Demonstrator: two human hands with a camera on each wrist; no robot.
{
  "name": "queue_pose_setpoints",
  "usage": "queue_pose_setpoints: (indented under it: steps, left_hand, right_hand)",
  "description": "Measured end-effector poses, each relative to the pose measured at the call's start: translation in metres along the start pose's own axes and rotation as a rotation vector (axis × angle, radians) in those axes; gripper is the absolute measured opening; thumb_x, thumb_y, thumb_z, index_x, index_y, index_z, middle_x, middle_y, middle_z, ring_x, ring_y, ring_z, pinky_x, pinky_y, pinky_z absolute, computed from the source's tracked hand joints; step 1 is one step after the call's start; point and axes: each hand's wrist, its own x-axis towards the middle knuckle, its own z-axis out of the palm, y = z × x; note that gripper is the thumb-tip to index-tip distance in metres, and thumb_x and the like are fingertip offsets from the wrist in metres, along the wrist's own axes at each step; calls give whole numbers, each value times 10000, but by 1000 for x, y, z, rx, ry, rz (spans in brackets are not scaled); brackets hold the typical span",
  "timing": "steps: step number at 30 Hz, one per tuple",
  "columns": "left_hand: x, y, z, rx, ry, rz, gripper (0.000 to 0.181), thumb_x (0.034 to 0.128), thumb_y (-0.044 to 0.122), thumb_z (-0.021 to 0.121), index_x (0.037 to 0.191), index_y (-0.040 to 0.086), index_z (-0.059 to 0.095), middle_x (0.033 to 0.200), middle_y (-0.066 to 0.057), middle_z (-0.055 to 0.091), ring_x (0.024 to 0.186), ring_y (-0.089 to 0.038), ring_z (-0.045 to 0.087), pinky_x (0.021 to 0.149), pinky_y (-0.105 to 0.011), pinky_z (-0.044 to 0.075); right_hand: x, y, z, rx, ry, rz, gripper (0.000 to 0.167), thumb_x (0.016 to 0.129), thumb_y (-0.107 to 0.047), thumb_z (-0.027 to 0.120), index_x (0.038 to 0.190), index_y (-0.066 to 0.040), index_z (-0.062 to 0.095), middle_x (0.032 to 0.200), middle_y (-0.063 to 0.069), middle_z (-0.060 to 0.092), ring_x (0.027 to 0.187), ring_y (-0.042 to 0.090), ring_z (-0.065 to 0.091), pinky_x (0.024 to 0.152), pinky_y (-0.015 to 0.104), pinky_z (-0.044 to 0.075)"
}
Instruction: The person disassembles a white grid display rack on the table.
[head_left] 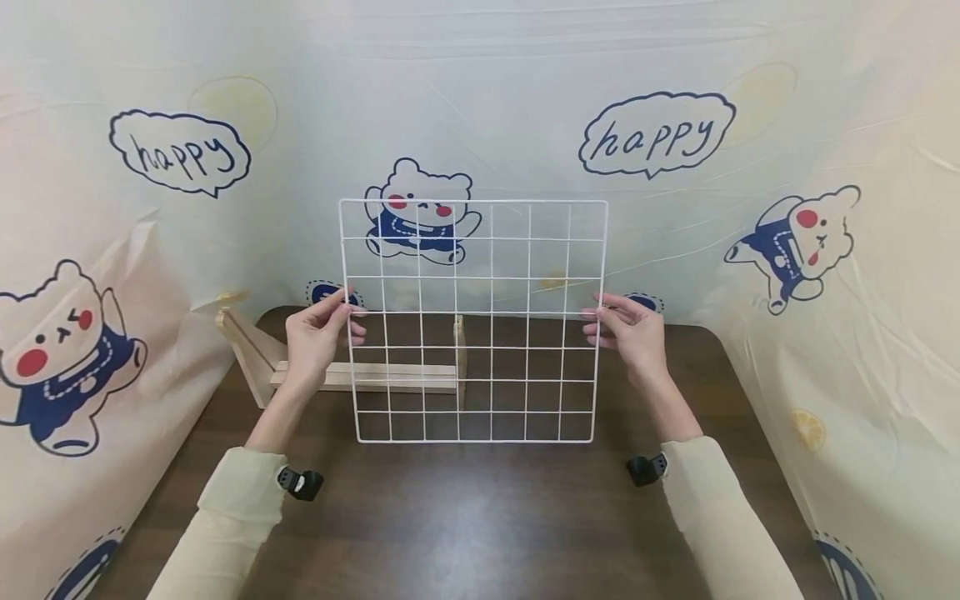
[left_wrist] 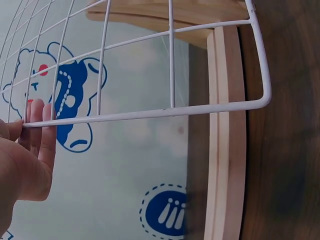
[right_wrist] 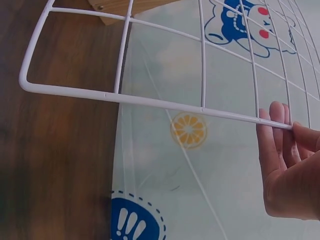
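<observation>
Over the table (head_left: 465, 517), we're at the holding stage, left hand (head_left: 315, 333) and right hand (head_left: 633, 333) pinching opposite edges of the white grid (head_left: 492, 313); next move likely needs both steady.

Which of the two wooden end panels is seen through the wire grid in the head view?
The right end panel, behind the wire grid; the left end panel is outside the grid's outline.

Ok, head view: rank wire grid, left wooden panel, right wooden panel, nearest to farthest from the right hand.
1. Wire grid: right edge held by the right hand.
2. Right wooden panel: behind the grid.
3. Left wooden panel: on the left.
</observation>
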Motion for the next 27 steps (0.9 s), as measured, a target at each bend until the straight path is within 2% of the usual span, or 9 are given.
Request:
queue_pose_setpoints:
  steps: [4,11,16,21,25,27]
  left_hand:
    - [-2,-3,7,12,-7,-19,317,934,15,606,1247,-36,617,862,-84,727,597,-152,681,594,-346,591]
    - [-7,-6,17,51,17,-32,316,919,33,637,1219,-63,623,853,-97,726,585,-168,681,571,-371,589]
    - [-13,-9,25,105,-38,-51,319,924,0,620,1229,-90,599,912,-215,705,598,-192,692,585,-423,584]
    - [-18,6,40,163,-86,-80,328,920,-62,595,1240,-128,565,987,-365,630,620,-258,699,614,-472,573]
    - [-22,14,49,179,-108,-90,332,918,-71,594,1238,-145,554,1009,-401,602,641,-306,697,619,-460,580]
    - [-22,13,51,180,-116,-93,332,917,-71,594,1237,-149,551,1014,-413,594,644,-312,697,615,-448,583]
  right_hand:
    - [0,2,-7,1,7,9,213,930,8,610,1138,20,654,881,120,733,688,219,714,724,430,579]
    - [-1,6,-19,-28,15,45,214,925,2,622,1138,9,647,888,115,734,693,224,715,707,420,582]
    - [-6,4,-35,-67,9,67,177,933,11,605,1095,-41,652,882,111,734,684,221,714,682,394,587]
    - [-10,-1,-47,-122,3,66,218,934,-13,615,1151,8,625,875,77,738,689,212,716,674,379,589]
    - [-11,-2,-53,-131,7,73,274,929,-29,629,1189,50,595,874,73,738,683,201,715,662,362,592]
    - [-12,-1,-56,-129,11,70,245,928,-30,632,1165,25,612,870,74,738,677,195,714,662,366,593]
